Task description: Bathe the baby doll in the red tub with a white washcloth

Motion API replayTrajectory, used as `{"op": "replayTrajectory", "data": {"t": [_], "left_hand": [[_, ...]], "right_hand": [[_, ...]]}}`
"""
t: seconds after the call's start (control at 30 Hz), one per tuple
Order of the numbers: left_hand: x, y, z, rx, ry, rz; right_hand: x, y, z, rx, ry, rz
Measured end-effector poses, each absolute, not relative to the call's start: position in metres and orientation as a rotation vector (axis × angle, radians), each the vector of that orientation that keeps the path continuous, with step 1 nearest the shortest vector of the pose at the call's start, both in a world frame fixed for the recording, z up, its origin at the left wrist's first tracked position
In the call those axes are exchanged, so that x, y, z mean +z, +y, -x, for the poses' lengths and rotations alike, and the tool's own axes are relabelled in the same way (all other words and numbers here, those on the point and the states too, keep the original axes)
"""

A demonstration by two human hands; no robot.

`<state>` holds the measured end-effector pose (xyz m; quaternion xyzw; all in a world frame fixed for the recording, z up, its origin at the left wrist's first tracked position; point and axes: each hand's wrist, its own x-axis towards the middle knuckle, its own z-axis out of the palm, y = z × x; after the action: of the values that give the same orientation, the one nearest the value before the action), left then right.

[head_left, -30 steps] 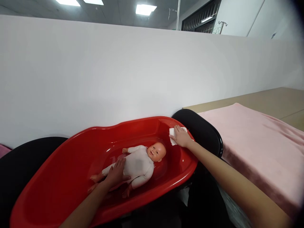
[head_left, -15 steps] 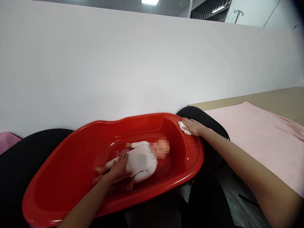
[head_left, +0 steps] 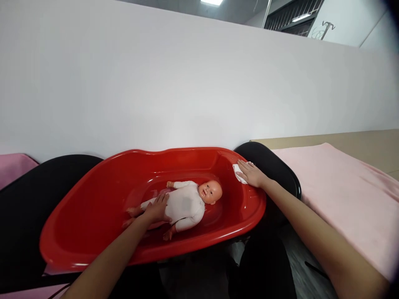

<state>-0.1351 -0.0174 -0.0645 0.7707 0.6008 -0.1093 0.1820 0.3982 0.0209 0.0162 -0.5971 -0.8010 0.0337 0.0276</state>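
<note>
A: Smooth white partition wall (head_left: 187, 91) behind everything. What's in front?

B: Glossy red plastic baby tub (head_left: 199, 244). Call it the dial, 12 toward the wall. Rounded black panel (head_left: 28, 207) off 9, matching black panel (head_left: 277, 168) off 2, pale pink cloth (head_left: 339, 199) over a flat surface off 3.

A: Doll?

B: Bald baby doll with white cloth body (head_left: 187, 201), face up near dial centre, head toward 3, feet toward 9. Tub looks to hold shallow water; depth unclear.

A: Left hand?

B: Left hand (head_left: 158, 207) lies palm down across the doll's lower torso, fingers extended, not clenched. My read: light pressure so it doesn't drift or roll.

A: Right?

B: Right hand (head_left: 252, 175) at 2 on the rim, fingers straight, small white folded cloth (head_left: 236, 169) under the palm. Flat hand probably pins it to the curved plastic; no pinch visible. Underside hidden.
</note>
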Motion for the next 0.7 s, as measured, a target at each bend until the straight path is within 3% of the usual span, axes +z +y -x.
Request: {"op": "replayTrajectory", "data": {"t": [0.3, 0.47, 0.57, 0.7], "left_hand": [[-0.034, -0.031, 0.134, -0.468, 1.735, -2.109], [-0.043, -0.029, 0.142, -0.512, 1.752, -2.072], [-0.046, -0.028, 0.147, -0.548, 1.793, -2.047], [-0.045, -0.033, 0.148, -0.479, 1.823, -2.043]], "right_hand": [[0.046, 0.029, -0.386, 0.142, -2.543, 1.883], [0.057, 0.024, -0.312, 0.008, -2.461, 1.462], [0.04, 0.032, -0.262, 0.377, -2.33, 1.405], [0.011, 0.037, -0.223, 0.827, -1.627, 1.639]]}}
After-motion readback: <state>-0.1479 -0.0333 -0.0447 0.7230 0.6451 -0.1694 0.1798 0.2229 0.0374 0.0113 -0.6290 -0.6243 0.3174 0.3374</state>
